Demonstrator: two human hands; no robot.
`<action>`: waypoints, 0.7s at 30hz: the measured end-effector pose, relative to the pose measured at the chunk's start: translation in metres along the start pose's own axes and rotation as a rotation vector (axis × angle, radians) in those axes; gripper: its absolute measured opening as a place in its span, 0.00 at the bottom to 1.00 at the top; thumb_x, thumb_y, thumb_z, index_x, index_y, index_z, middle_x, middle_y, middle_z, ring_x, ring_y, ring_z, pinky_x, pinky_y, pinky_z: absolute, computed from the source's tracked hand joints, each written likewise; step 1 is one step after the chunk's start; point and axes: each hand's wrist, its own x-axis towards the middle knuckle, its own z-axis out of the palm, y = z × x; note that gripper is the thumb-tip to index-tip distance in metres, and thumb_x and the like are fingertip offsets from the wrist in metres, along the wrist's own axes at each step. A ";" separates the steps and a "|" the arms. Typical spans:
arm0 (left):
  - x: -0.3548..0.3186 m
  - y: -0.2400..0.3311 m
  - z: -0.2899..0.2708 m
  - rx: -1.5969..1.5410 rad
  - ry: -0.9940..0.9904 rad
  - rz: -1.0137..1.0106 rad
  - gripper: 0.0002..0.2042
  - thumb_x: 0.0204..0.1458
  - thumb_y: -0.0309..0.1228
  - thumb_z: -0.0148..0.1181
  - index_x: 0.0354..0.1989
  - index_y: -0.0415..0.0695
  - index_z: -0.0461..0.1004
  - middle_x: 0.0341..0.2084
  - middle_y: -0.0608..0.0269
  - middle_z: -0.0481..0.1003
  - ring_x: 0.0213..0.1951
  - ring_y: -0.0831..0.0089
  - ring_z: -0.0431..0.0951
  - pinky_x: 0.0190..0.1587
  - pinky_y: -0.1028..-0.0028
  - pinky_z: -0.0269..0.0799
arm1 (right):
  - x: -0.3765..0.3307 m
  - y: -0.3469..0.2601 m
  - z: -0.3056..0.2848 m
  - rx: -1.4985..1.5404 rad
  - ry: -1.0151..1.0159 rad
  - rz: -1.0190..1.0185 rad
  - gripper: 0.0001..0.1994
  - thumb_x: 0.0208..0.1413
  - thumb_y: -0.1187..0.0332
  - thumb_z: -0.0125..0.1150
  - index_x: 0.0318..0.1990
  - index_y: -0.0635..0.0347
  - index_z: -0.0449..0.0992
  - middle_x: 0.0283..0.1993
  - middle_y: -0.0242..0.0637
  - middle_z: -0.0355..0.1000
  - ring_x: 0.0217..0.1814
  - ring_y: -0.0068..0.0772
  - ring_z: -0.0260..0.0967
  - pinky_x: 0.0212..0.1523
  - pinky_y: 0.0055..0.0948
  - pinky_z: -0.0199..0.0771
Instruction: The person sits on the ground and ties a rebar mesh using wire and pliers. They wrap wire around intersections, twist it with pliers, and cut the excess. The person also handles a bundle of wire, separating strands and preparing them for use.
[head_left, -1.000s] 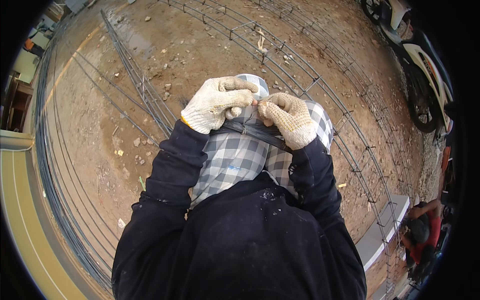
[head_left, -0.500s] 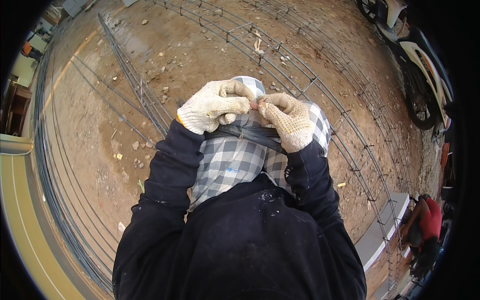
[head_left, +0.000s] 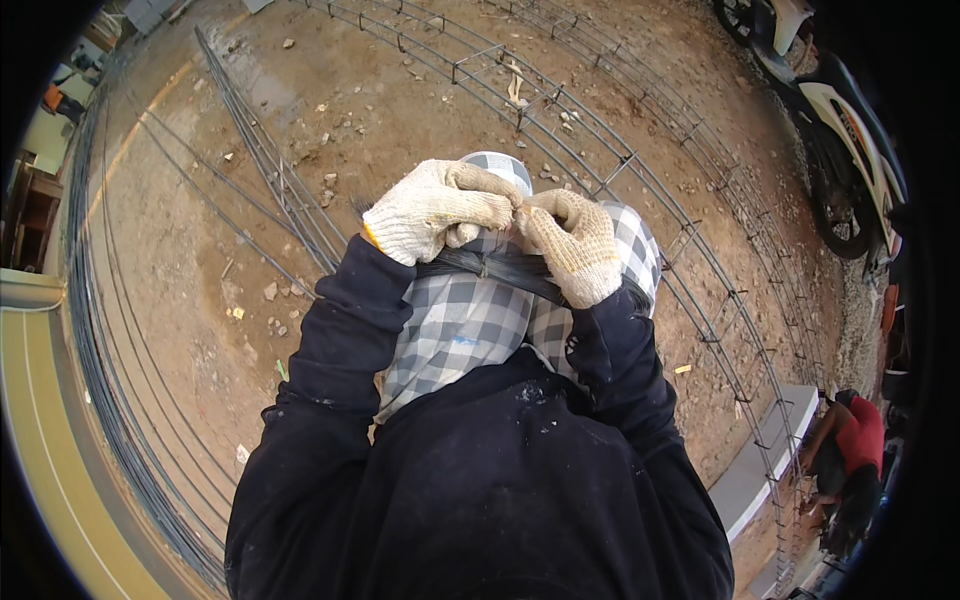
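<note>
Both hands wear cream knitted work gloves and meet above my lap. My left hand (head_left: pixel 442 207) is closed in a pinch, its fingertips pointing right. Against them press the pinched thumb and fingers of my right hand (head_left: pixel 574 240). Whatever sits between the fingertips is too small to make out. Just below the hands, a bundle of thin black wire (head_left: pixel 510 267) lies crosswise over my checked grey and white trousers (head_left: pixel 462 318), gathered by a tie near its middle. Part of the bundle is hidden behind the gloves, and a tuft of dark strands shows beside the left wrist.
A long steel rebar cage (head_left: pixel 627 160) curves past on the right, with a second cage (head_left: pixel 730 170) beyond it. Loose bars (head_left: pixel 262 140) lie on the stony dirt at left. A motorcycle (head_left: pixel 845 130) stands far right; a person in red (head_left: pixel 858 440) bends at lower right.
My left hand has shifted slightly right, so the fingertips of both hands now meet. The small brownish bit seen between them before is covered. The person in red has moved a little.
</note>
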 end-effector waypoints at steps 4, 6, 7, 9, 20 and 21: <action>0.000 -0.002 0.004 0.049 0.021 0.059 0.12 0.49 0.23 0.65 0.42 0.33 0.79 0.27 0.65 0.78 0.17 0.88 0.66 0.18 0.87 0.57 | -0.018 -0.007 0.001 -0.036 0.084 -0.030 0.07 0.57 0.68 0.62 0.37 0.62 0.80 0.28 0.38 0.75 0.31 0.30 0.72 0.34 0.30 0.72; 0.001 -0.005 0.007 0.131 0.071 0.097 0.14 0.49 0.24 0.65 0.45 0.33 0.78 0.26 0.65 0.78 0.17 0.88 0.66 0.18 0.86 0.56 | -0.029 -0.012 -0.001 -0.116 0.062 -0.103 0.07 0.62 0.70 0.61 0.41 0.65 0.79 0.32 0.29 0.74 0.33 0.17 0.68 0.36 0.21 0.68; 0.001 -0.006 0.009 0.167 0.088 0.115 0.16 0.49 0.24 0.65 0.47 0.33 0.77 0.26 0.66 0.78 0.17 0.88 0.66 0.18 0.86 0.56 | -0.032 -0.013 -0.001 -0.111 0.047 -0.154 0.07 0.61 0.71 0.61 0.42 0.65 0.78 0.33 0.30 0.74 0.34 0.17 0.68 0.37 0.21 0.69; 0.002 -0.009 0.012 0.166 0.116 0.127 0.21 0.50 0.25 0.66 0.53 0.33 0.73 0.26 0.65 0.78 0.16 0.87 0.65 0.17 0.86 0.56 | -0.034 -0.014 -0.001 -0.097 0.033 -0.302 0.07 0.61 0.73 0.60 0.43 0.65 0.78 0.35 0.31 0.74 0.37 0.18 0.70 0.39 0.22 0.71; -0.003 -0.015 0.009 0.027 0.161 0.247 0.32 0.53 0.26 0.62 0.66 0.34 0.59 0.26 0.60 0.78 0.15 0.85 0.66 0.17 0.85 0.57 | -0.029 -0.009 0.008 0.078 -0.004 -0.197 0.11 0.61 0.78 0.58 0.51 0.67 0.75 0.44 0.34 0.77 0.42 0.20 0.72 0.46 0.21 0.74; -0.003 -0.017 0.010 0.051 0.178 0.289 0.32 0.53 0.26 0.62 0.67 0.34 0.59 0.26 0.59 0.78 0.16 0.84 0.66 0.17 0.84 0.57 | -0.029 -0.010 0.009 0.131 -0.006 -0.148 0.10 0.62 0.78 0.58 0.50 0.67 0.75 0.43 0.34 0.77 0.41 0.19 0.72 0.45 0.21 0.73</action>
